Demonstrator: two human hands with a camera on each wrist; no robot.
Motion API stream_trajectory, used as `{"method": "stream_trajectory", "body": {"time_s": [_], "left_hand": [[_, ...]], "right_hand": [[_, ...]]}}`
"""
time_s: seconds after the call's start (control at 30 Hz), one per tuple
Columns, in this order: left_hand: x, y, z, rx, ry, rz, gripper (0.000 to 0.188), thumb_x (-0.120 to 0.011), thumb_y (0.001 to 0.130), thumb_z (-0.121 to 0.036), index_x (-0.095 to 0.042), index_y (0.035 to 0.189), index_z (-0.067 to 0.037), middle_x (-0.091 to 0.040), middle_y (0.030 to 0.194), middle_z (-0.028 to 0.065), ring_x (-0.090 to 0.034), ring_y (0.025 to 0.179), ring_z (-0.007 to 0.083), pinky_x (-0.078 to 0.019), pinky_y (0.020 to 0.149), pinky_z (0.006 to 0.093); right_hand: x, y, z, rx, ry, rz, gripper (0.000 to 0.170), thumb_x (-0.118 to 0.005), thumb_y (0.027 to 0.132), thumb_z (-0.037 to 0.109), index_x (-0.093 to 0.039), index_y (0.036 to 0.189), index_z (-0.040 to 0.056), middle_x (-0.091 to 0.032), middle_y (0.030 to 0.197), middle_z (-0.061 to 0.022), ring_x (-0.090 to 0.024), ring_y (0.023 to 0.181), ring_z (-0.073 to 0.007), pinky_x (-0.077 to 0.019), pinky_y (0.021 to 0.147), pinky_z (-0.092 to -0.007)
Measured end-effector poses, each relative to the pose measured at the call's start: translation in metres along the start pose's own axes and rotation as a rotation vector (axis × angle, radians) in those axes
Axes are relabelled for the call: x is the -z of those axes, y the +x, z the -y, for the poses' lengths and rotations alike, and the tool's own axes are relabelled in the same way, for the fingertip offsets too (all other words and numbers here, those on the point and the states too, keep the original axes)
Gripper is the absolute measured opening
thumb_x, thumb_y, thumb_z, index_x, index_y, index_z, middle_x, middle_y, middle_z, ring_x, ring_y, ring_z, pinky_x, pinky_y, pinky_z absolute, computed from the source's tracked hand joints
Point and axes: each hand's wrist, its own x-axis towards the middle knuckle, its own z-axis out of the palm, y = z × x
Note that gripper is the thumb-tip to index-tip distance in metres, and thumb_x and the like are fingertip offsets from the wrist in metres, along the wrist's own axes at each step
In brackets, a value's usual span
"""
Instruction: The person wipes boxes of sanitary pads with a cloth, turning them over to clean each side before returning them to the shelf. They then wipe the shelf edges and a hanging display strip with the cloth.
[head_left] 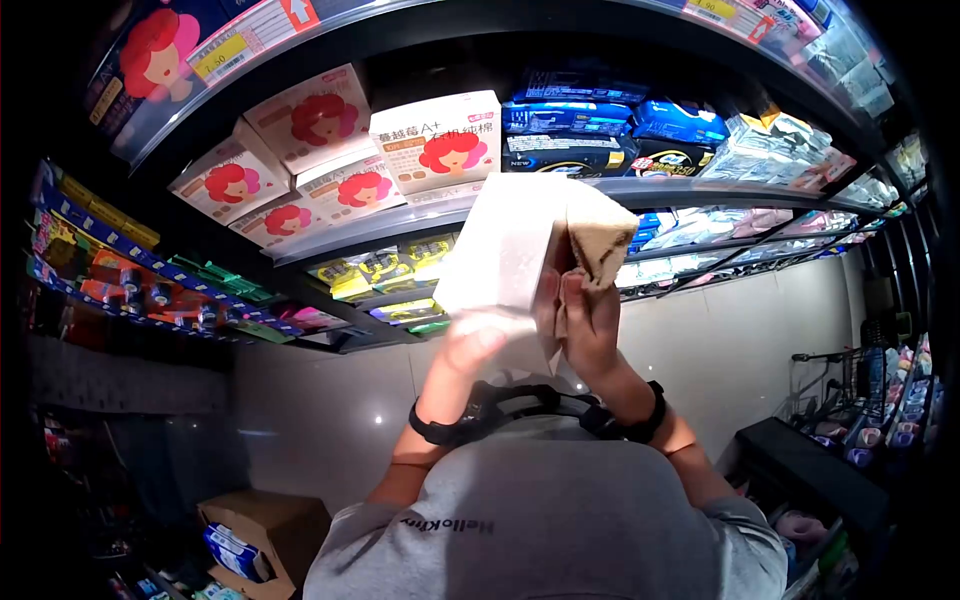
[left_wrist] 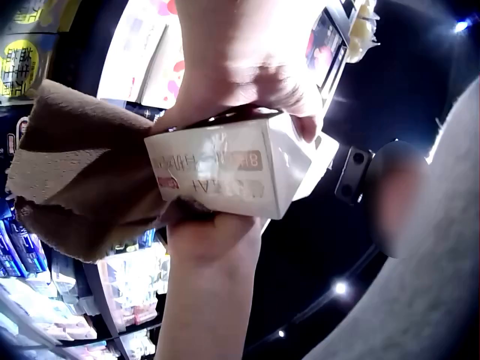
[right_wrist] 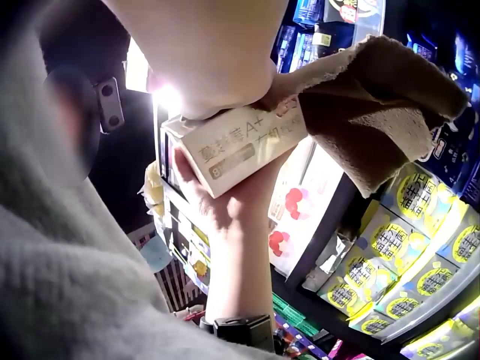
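A white carton with printed lettering is held up before the shelf, tilted. My left hand grips its lower left side; in the right wrist view the left hand has its fingers and thumb around the carton. A brown cloth hangs folded against the right side of the carton, pinched in my right hand. The left wrist view shows the cloth spreading away from the carton, between the left hand and the right hand.
White boxes with red-haired faces stand on the shelf, beside blue packs. Yellow packs are on a lower shelf. An open cardboard box is on the floor at lower left, and a black bench-like block is at the right.
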Motion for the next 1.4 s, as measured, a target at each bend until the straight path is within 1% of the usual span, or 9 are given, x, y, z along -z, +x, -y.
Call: {"method": "stream_trajectory", "body": {"time_s": [0.07,0.2,0.47,0.53,0.7,0.93,1.07,1.27,1.4], "left_hand": [[-0.004,0.000,-0.003,-0.003,0.009,-0.014,0.074,-0.060,0.073,-0.030,-0.028,0.128,0.006,-0.047,0.117,0.0155,-0.049,0.108,0.0258,-0.0399,0.092,0.0370],[-0.004,0.000,-0.011,0.011,-0.373,-0.014,0.072,-0.061,0.071,-0.029,-0.030,0.126,0.006,-0.046,0.116,0.0171,-0.050,0.105,0.0262,-0.0418,0.089,0.0343],[-0.015,0.005,-0.024,-0.276,0.195,-0.139,0.111,-0.074,0.062,-0.027,0.004,0.138,-0.002,-0.020,0.137,0.0156,-0.029,0.124,0.0262,-0.0280,0.100,0.0375],[-0.027,0.012,-0.040,-0.310,0.292,-0.150,0.116,-0.076,0.060,-0.030,0.006,0.138,-0.003,-0.017,0.138,0.0154,-0.030,0.124,0.0261,-0.0289,0.100,0.0380],[-0.026,0.011,-0.043,-0.253,0.226,-0.144,0.116,-0.077,0.061,-0.024,0.007,0.138,-0.005,-0.019,0.138,0.0155,-0.032,0.123,0.0261,-0.0301,0.099,0.0377],[-0.010,0.008,-0.025,-0.128,0.152,-0.198,0.102,-0.071,0.068,-0.021,0.001,0.139,-0.003,-0.023,0.136,0.0149,-0.030,0.123,0.0231,-0.0282,0.100,0.0350],[-0.009,0.006,-0.016,-0.146,-0.054,-0.244,0.069,-0.055,0.073,-0.033,-0.030,0.127,0.003,-0.045,0.119,0.0151,-0.048,0.107,0.0252,-0.0376,0.092,0.0369],[-0.021,0.011,-0.018,-0.200,0.094,-0.368,0.062,-0.047,0.085,-0.039,-0.028,0.129,-0.001,-0.045,0.119,0.0130,-0.048,0.108,0.0230,-0.0390,0.091,0.0346],[-0.017,0.014,-0.020,-0.155,0.056,-0.264,0.097,-0.063,0.073,-0.048,-0.007,0.138,-0.001,-0.027,0.133,0.0149,-0.031,0.120,0.0230,-0.0256,0.099,0.0346]], "right_hand": [[-0.003,0.000,0.004,0.369,-0.181,0.129,0.046,-0.053,0.080,0.014,-0.041,0.122,-0.0035,-0.044,0.121,-0.0228,-0.043,0.113,-0.0362,-0.0311,0.095,-0.0416],[-0.008,0.000,0.011,0.724,-0.307,0.419,0.058,-0.056,0.074,0.013,-0.038,0.127,0.0002,-0.033,0.134,-0.0223,-0.028,0.127,-0.0385,-0.0166,0.100,-0.0536],[-0.003,-0.013,-0.026,0.183,-0.063,0.387,0.047,-0.045,0.087,0.016,-0.031,0.127,-0.0052,-0.038,0.126,-0.0221,-0.039,0.118,-0.0323,-0.0307,0.096,-0.0376],[-0.001,-0.011,-0.010,-0.603,0.166,0.482,0.038,-0.044,0.086,0.011,-0.037,0.120,-0.0049,-0.048,0.117,-0.0186,-0.051,0.105,-0.0276,-0.0405,0.085,-0.0325],[-0.010,-0.006,-0.015,0.102,-0.064,0.394,0.042,-0.050,0.081,0.007,-0.037,0.120,-0.0018,-0.054,0.099,-0.0131,-0.053,0.089,-0.0173,-0.0436,0.076,-0.0292],[-0.012,0.020,0.009,0.071,0.035,0.442,0.057,-0.055,0.085,0.019,-0.028,0.128,-0.0056,-0.045,0.120,-0.0173,-0.044,0.109,-0.0210,-0.0325,0.094,-0.0314],[-0.011,0.020,-0.004,0.184,-0.025,0.519,0.077,-0.057,0.081,0.037,-0.019,0.133,-0.0050,-0.031,0.132,-0.0208,-0.030,0.124,-0.0316,-0.0228,0.101,-0.0375],[-0.010,0.009,0.003,0.013,0.005,0.470,0.086,-0.065,0.075,0.032,-0.016,0.135,-0.0036,-0.029,0.135,-0.0185,-0.029,0.125,-0.0253,-0.0243,0.101,-0.0355],[-0.007,0.008,0.010,0.017,-0.024,0.435,0.083,-0.069,0.072,0.026,-0.019,0.134,-0.0023,-0.035,0.130,-0.0172,-0.035,0.120,-0.0238,-0.0284,0.099,-0.0344]]}}
